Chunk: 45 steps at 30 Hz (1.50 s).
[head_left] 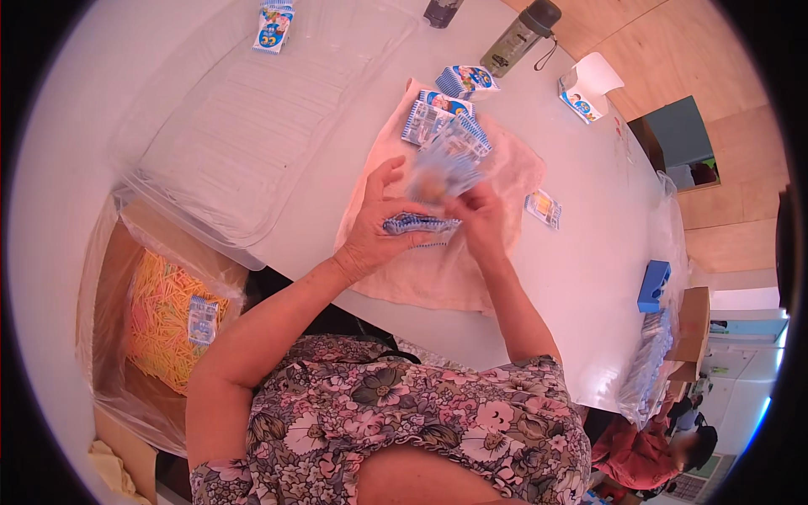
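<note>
Over a pink cloth point(362, 282) on the white table, my left hand point(370, 225) is closed around a blue-and-white striped snack packet point(414, 223), seen edge-on. My right hand point(481, 212) pinches a clear and blue snack packet point(439, 178), smeared by motion, just above it. Beyond my hands, several more packets lie on the cloth, among them a striped packet point(423, 123). Another packet point(470, 81) rests at the cloth's far edge. To the right of the cloth, a small clear packet point(544, 209) with something yellowish inside lies on the table.
On the left is a large clear plastic tray point(252, 109), with a packet point(273, 27) at its far end. Below it stands a plastic-lined carton point(109, 311) of coloured sticks. A bottle point(522, 38), an opened small box point(589, 88) and a blue box point(653, 286) stand farther off. Another person point(644, 454) is at lower right.
</note>
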Tool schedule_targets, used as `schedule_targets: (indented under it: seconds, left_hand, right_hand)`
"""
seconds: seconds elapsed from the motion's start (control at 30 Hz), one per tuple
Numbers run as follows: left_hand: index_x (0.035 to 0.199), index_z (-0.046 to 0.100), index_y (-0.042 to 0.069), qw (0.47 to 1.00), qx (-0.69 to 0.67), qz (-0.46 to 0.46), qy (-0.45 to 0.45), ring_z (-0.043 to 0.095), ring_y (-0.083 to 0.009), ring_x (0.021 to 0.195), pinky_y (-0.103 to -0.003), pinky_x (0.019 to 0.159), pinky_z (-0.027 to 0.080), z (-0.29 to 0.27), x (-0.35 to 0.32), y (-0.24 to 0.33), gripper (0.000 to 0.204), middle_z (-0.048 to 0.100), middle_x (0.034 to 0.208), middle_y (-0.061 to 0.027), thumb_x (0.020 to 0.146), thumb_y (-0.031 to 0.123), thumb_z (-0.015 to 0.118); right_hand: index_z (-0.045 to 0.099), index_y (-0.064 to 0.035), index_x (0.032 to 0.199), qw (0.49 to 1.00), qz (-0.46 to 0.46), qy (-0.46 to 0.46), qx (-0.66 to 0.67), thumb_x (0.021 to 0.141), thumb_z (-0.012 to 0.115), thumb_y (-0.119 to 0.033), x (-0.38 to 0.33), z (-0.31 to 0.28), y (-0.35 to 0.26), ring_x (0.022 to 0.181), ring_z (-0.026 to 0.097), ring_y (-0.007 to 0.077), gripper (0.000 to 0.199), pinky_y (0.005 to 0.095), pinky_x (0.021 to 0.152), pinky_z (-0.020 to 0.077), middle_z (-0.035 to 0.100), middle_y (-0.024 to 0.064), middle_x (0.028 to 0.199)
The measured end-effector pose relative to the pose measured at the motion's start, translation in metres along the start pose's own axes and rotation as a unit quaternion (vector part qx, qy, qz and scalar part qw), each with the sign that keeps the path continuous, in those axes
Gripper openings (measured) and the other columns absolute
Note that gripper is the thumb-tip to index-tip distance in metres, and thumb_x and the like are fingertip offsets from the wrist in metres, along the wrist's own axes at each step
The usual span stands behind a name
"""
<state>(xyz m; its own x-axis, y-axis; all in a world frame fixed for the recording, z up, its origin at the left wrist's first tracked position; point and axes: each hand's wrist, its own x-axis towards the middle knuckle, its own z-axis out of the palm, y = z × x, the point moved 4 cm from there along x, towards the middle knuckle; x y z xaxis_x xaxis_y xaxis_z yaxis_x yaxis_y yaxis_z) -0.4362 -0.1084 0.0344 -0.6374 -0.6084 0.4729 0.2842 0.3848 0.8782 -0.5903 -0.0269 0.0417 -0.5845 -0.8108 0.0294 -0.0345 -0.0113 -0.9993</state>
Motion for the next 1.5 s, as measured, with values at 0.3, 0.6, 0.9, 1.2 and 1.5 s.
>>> schedule_targets:
  seconds: [0.3,0.6,0.9,1.2,1.5]
  left_hand:
    - [0.122,0.049,0.007,0.982,-0.090,-0.134,-0.093,0.052,-0.0160,0.106,-0.028,0.090,0.045,0.013,-0.005,-0.015,0.062,0.046,0.122,-0.0073,0.068,0.005,0.079]
    - [0.132,0.035,0.005,0.995,-0.033,-0.082,-0.054,0.048,-0.0193,0.112,-0.030,0.093,0.044,0.003,0.003,-0.017,0.082,0.043,0.125,-0.0106,0.064,0.006,0.080]
    - [0.131,0.029,0.005,0.959,-0.182,-0.213,-0.047,0.047,-0.0241,0.113,-0.036,0.099,0.039,0.015,-0.014,-0.035,0.090,0.043,0.124,-0.0124,0.060,0.017,0.085]
    - [0.142,0.006,0.006,0.990,-0.102,-0.030,-0.097,0.042,-0.0279,0.121,-0.039,0.102,0.036,0.012,-0.003,0.012,0.125,0.034,0.134,-0.0168,0.053,0.030,0.089]
    - [0.144,0.004,0.001,0.992,0.049,-0.064,-0.100,0.028,-0.0340,0.133,-0.039,0.108,0.027,-0.009,-0.021,0.013,0.113,0.016,0.147,-0.0220,0.063,0.018,0.081]
  right_hand:
    - [0.062,0.0004,0.107,0.903,-0.202,0.145,-0.351,0.073,0.068,-0.002,0.068,-0.039,-0.023,0.085,0.057,0.0109,0.035,0.0237,0.073,0.0470,0.061,0.0057,0.098]
    - [0.052,-0.0012,0.109,0.963,-0.147,-0.023,-0.224,0.075,0.068,0.002,0.069,-0.028,-0.001,0.093,0.055,0.0125,0.037,0.0247,0.076,0.0476,0.057,0.0044,0.106]
    - [0.050,-0.0038,0.123,0.953,-0.010,-0.280,-0.119,0.081,0.063,0.000,0.008,0.005,-0.030,0.107,0.053,0.0169,0.044,0.0283,0.090,0.0443,0.055,0.0067,0.116]
    - [0.053,-0.0074,0.122,0.926,-0.216,-0.219,-0.218,0.059,0.073,0.004,-0.024,0.002,-0.049,0.103,0.058,0.0264,0.067,0.0335,0.088,0.0456,0.060,0.0113,0.112]
    - [0.062,-0.0019,0.109,0.857,-0.143,-0.293,-0.400,0.064,0.075,-0.002,-0.014,0.027,-0.058,0.085,0.065,0.0204,0.047,0.0288,0.076,0.0497,0.067,0.0079,0.095]
